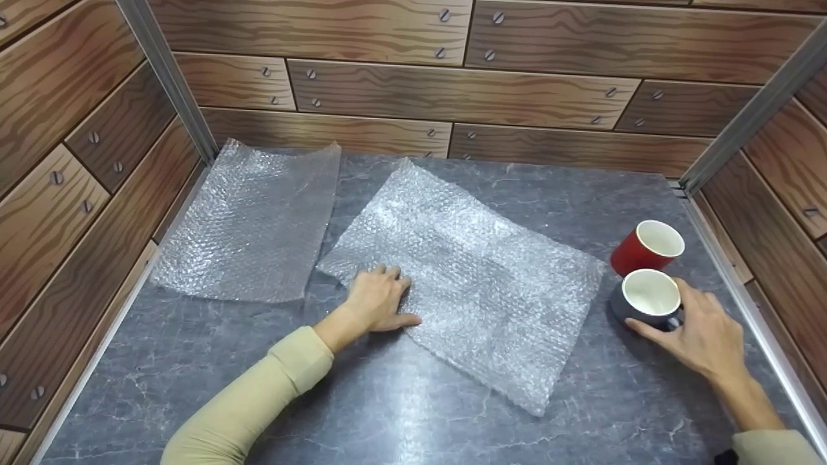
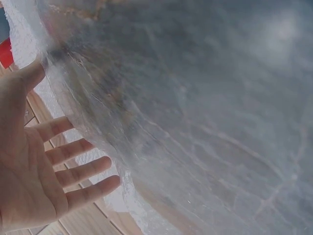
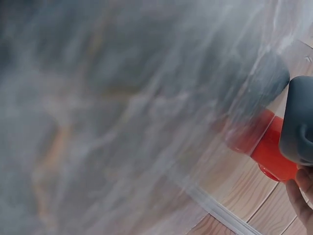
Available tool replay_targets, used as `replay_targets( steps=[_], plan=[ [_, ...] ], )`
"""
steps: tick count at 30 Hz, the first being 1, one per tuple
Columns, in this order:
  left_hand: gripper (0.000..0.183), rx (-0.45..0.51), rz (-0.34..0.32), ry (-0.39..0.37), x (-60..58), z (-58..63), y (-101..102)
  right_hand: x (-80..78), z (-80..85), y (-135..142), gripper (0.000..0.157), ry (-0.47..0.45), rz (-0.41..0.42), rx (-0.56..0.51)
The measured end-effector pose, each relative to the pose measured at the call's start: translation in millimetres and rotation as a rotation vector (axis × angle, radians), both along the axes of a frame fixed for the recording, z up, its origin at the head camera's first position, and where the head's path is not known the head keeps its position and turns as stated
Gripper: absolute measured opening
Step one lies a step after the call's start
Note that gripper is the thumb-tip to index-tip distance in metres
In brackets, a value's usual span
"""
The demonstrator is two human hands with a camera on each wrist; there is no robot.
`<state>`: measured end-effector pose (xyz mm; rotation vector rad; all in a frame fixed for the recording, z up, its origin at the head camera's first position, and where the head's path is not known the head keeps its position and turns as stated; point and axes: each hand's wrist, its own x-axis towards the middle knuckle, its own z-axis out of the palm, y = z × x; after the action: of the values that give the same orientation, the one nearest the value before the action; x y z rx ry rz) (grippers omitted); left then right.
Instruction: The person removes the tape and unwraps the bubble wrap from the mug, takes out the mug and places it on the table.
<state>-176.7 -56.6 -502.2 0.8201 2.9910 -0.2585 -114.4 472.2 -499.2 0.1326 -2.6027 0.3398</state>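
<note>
A sheet of bubble wrap (image 1: pixel 478 258) lies at an angle across the middle of the table. My left hand (image 1: pixel 378 300) rests on its near left edge, fingers spread; the left wrist view shows that hand (image 2: pixel 29 171) palm-side with fingers straight at the sheet's edge. On the right, my right hand (image 1: pixel 707 332) grips a dark grey mug (image 1: pixel 628 309) with a white inside, thumb at its near side and fingers by the handle. The mug's opening faces up. Just behind it stands a red mug (image 1: pixel 632 256), also white inside, partly covered by the grey one in the right wrist view.
Another bubble wrap sheet (image 1: pixel 252 226) lies at the back left, its far edge curling up. Wood-patterned walls (image 1: pixel 381 90) enclose the grey marbled table (image 1: pixel 258 361) at the back and both sides, with metal posts (image 1: pixel 171 81) at the corners.
</note>
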Motion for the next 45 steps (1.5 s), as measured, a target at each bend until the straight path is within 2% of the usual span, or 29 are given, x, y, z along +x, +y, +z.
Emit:
replay_targets(
  steps=[14,22,27,31,39,42,45],
  plan=[
    [0.087,-0.006,0.021,0.001,2.7,3.6,3,-1.1,3.8,11,0.100,-0.220,-0.122,-0.053],
    [0.084,-0.020,0.039,-0.008,2.2,5.2,6,1.9,1.1,17,0.099,-0.252,-0.133,-0.088],
    [0.081,0.000,0.051,-0.022,2.3,5.9,8,3.3,-0.6,22,0.097,-0.247,-0.127,-0.107],
    [0.080,-0.003,0.062,-0.021,2.7,7.3,10,1.2,-0.1,25,0.100,-0.278,-0.123,-0.119],
    [0.077,0.019,0.104,-0.034,4.3,8.0,15,-8.4,9.9,32,0.116,-0.366,-0.077,-0.137],
    [0.076,0.026,0.117,-0.044,4.4,8.2,17,-13.1,18.3,33,0.118,-0.326,-0.040,-0.120],
    [0.077,0.026,0.132,-0.056,4.6,8.5,18,-18.4,27.3,31,0.113,-0.258,0.003,-0.099]
  ],
)
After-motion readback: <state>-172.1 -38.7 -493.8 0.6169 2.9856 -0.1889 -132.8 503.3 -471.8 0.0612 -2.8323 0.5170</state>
